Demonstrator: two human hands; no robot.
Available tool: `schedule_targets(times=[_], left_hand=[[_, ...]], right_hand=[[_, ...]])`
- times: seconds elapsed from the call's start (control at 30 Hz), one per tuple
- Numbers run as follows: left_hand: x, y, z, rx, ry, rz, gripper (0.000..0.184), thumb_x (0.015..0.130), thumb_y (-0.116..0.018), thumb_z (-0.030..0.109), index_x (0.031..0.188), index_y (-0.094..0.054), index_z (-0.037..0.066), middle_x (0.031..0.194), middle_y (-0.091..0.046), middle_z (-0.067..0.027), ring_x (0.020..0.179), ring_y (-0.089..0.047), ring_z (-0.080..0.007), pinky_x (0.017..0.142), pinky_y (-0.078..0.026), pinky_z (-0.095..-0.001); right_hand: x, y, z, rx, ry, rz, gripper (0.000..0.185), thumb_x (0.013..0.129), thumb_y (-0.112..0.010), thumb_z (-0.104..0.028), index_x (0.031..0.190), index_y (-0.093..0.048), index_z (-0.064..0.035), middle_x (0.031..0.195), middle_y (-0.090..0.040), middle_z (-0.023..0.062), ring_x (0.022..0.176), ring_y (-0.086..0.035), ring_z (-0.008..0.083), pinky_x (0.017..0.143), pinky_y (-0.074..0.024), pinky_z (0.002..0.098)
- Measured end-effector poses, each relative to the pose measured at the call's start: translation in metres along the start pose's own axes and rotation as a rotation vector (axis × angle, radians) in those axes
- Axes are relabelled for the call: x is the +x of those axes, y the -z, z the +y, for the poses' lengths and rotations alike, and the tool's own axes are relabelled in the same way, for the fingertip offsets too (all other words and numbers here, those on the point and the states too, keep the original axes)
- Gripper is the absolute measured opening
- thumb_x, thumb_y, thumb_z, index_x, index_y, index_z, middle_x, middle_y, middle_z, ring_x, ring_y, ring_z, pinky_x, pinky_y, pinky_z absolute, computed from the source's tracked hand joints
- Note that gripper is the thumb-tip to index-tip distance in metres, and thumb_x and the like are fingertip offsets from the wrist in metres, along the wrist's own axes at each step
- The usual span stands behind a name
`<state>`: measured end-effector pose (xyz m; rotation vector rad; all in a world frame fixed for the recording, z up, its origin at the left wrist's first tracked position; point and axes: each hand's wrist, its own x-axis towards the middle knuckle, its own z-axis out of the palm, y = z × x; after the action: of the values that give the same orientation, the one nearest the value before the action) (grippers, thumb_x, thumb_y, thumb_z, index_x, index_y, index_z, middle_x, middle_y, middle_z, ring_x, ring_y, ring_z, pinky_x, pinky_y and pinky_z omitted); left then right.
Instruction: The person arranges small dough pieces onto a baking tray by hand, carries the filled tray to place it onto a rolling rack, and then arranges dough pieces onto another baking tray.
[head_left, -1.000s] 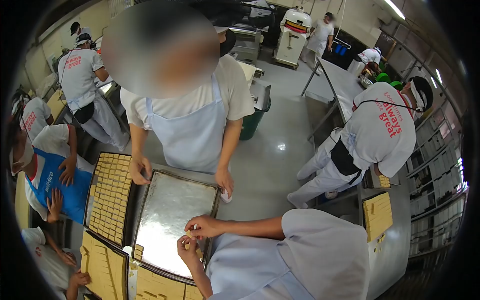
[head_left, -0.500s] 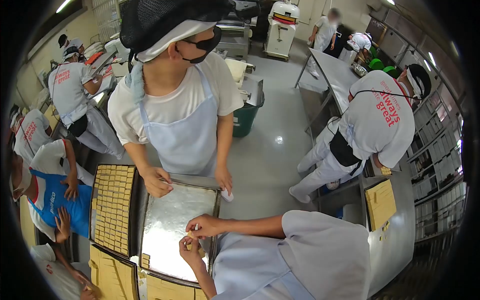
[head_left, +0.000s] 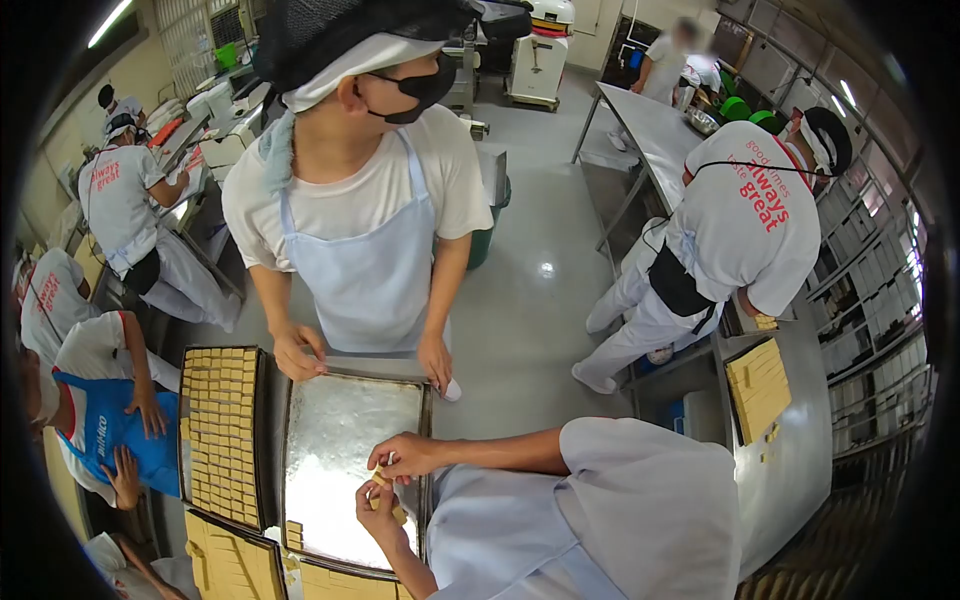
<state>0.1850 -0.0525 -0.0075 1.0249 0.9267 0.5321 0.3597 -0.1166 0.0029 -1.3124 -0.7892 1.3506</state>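
My right hand (head_left: 408, 455) is closed in a pinch on a small yellow dough piece (head_left: 378, 477). Just below it, my left hand (head_left: 380, 508) curls around several more yellow dough pieces (head_left: 399, 515), partly hidden by its fingers. Both hands nearly touch, above the right side of a shiny metal baking tray (head_left: 350, 405). A short stack of cut dough pieces (head_left: 294, 535) lies in that tray's lower left corner. Along the bottom, another tray holds yellow cut dough (head_left: 335, 583).
A tray filled with rows of dough pieces (head_left: 222, 430) lies left, with sliced dough (head_left: 230, 560) below it. Across the tray stands a co-worker in a blue apron (head_left: 360, 270), hands near its far edge. Another co-worker (head_left: 750, 220) bends over a metal table (head_left: 785, 480) at right.
The view has shifted slightly, so the trays sit a little lower. My hands stay together over the tray, fingers changed only slightly. The co-worker opposite keeps both hands near the tray's far edge.
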Motion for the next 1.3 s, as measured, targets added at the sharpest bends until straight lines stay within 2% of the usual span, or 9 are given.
schedule_targets(times=[0.23, 0.3, 0.57, 0.6, 0.67, 0.77, 1.17, 1.27, 1.3], left_hand=[[-0.023, 0.004, 0.016, -0.165, 0.023, 0.065, 0.036, 0.088, -0.066, 0.0, 0.123, -0.057, 0.002, 0.081, -0.059, -0.0021, 0.067, -0.051, -0.008, 0.059, -0.043, -0.0198], [-0.019, 0.022, 0.0, -0.142, 0.028, 0.012, 0.035, 0.092, -0.066, 0.012, 0.125, -0.056, 0.006, 0.087, -0.055, 0.0009, 0.06, -0.048, -0.0052, 0.046, -0.039, -0.0195], [-0.033, 0.036, -0.003, -0.156, 0.08, 0.274, 0.025, 0.095, -0.06, 0.023, 0.107, -0.065, 0.001, 0.087, -0.06, -0.0036, 0.065, -0.056, -0.0113, 0.048, -0.045, -0.0239], [-0.032, 0.044, -0.012, -0.206, 0.069, 0.307, 0.025, 0.094, -0.062, 0.022, 0.106, -0.067, 0.0, 0.093, -0.065, -0.0063, 0.067, -0.059, -0.0119, 0.055, -0.048, -0.0244], [-0.048, 0.049, -0.01, -0.224, 0.106, 0.349, 0.029, 0.093, -0.064, 0.023, 0.11, -0.068, 0.0, 0.094, -0.071, -0.0083, 0.065, -0.058, -0.011, 0.058, -0.049, -0.0232], [-0.062, 0.06, -0.019, -0.253, 0.082, 0.4, 0.034, 0.094, -0.066, 0.023, 0.12, -0.066, 0.001, 0.091, -0.07, -0.0063, 0.063, -0.056, -0.0075, 0.045, -0.044, -0.0218], [-0.102, 0.067, -0.04, -0.38, 0.094, 0.696, 0.032, 0.093, -0.065, 0.029, 0.112, -0.071, 0.003, 0.086, -0.067, -0.0027, 0.062, -0.055, -0.0089, 0.041, -0.042, -0.0242], [-0.102, 0.075, -0.068, -0.464, 0.066, 0.734, 0.032, 0.091, -0.064, 0.026, 0.114, -0.072, 0.004, 0.09, -0.065, -0.0044, 0.09, -0.057, -0.0133, 0.077, -0.047, -0.0312], [-0.111, 0.073, -0.058, -0.52, 0.129, 0.713, 0.031, 0.093, -0.062, 0.024, 0.116, -0.07, 0.004, 0.087, -0.064, -0.0025, 0.081, -0.057, -0.0119, 0.066, -0.048, -0.0292]], right_hand=[[0.006, -0.001, -0.007, -0.145, 0.113, -0.046, 0.024, 0.082, -0.07, -0.014, 0.101, -0.065, -0.001, 0.075, -0.062, 0.004, 0.055, -0.06, 0.0108, 0.051, -0.0483, 0.0261], [0.006, -0.006, -0.014, -0.189, 0.114, -0.06, 0.022, 0.081, -0.071, -0.014, 0.099, -0.066, -0.0019, 0.072, -0.061, 0.0028, 0.053, -0.058, 0.0099, 0.049, -0.0459, 0.0258], [0.027, -0.007, 0.062, -0.437, 0.297, -0.008, 0.03, 0.091, -0.066, -0.019, 0.118, -0.066, -0.0064, 0.097, -0.071, 0.01, 0.077, -0.065, 0.0151, 0.072, -0.0529, 0.029], [0.017, -0.01, 0.043, -0.275, -0.081, -0.094, 0.031, 0.093, -0.065, -0.02, 0.122, -0.064, -0.0086, 0.093, -0.069, 0.0079, 0.072, -0.065, 0.0123, 0.065, -0.0525, 0.0281], [0.014, -0.019, 0.035, -0.203, -0.213, -0.141, 0.032, 0.093, -0.067, -0.015, 0.124, -0.062, -0.0086, 0.086, -0.065, 0.0048, 0.068, -0.063, 0.0108, 0.059, -0.0534, 0.0266], [0.026, -0.035, 0.044, -0.177, -0.268, -0.245, 0.028, 0.092, -0.067, -0.01, 0.118, -0.063, -0.0026, 0.088, -0.065, 0.0061, 0.07, -0.063, 0.0115, 0.061, -0.0544, 0.0259], [0.088, -0.045, 0.053, -0.284, -0.215, -0.4, 0.026, 0.091, -0.066, -0.006, 0.115, -0.062, 0.002, 0.083, -0.067, 0.0077, 0.068, -0.065, 0.0144, 0.06, -0.0538, 0.0285], [0.144, -0.034, 0.102, -0.297, -0.127, -0.277, 0.028, 0.09, -0.064, -0.004, 0.116, -0.06, 0.001, 0.087, -0.067, 0.0067, 0.075, -0.065, 0.015, 0.063, -0.0541, 0.0305], [0.16, -0.029, 0.103, -0.103, -0.099, -0.423, 0.027, 0.091, -0.062, -0.005, 0.117, -0.059, 0.001, 0.09, -0.067, 0.0069, 0.08, -0.066, 0.0156, 0.066, -0.0555, 0.0313]])
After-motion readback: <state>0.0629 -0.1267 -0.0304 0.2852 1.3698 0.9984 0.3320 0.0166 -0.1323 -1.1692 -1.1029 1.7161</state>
